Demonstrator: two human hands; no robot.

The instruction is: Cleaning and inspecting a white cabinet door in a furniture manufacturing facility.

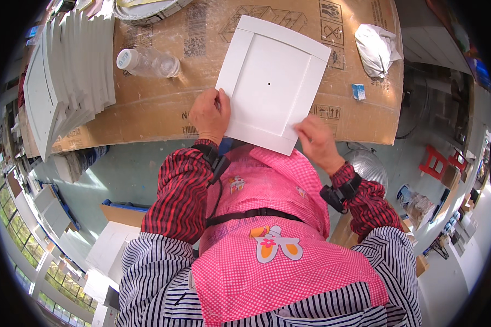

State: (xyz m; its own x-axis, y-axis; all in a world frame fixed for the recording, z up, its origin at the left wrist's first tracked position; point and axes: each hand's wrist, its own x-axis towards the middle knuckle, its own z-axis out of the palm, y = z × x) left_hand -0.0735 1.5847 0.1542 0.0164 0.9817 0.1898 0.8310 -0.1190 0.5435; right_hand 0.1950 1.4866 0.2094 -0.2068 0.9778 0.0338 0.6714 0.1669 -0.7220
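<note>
A white framed panel point(273, 82), like a small cabinet door with a recessed middle and one dark hole, lies tilted on the cardboard-covered table, its near end reaching past the table edge toward my apron. My left hand point(210, 115) is closed on the panel's left edge, thumb uppermost. At the lower right edge, my right hand point(319, 141) has its fingers bent together, the tips resting on the frame near the corner. What lies under those fingertips is hidden.
Many similar white panels point(73, 71) stand stacked at the left. A clear plastic bottle point(155, 62) lies near them. To the right are a white cloth bundle point(373, 49) and a small blue packet point(358, 91). A floor fan point(368, 166) and red stool point(433, 162) stand below the table's right side.
</note>
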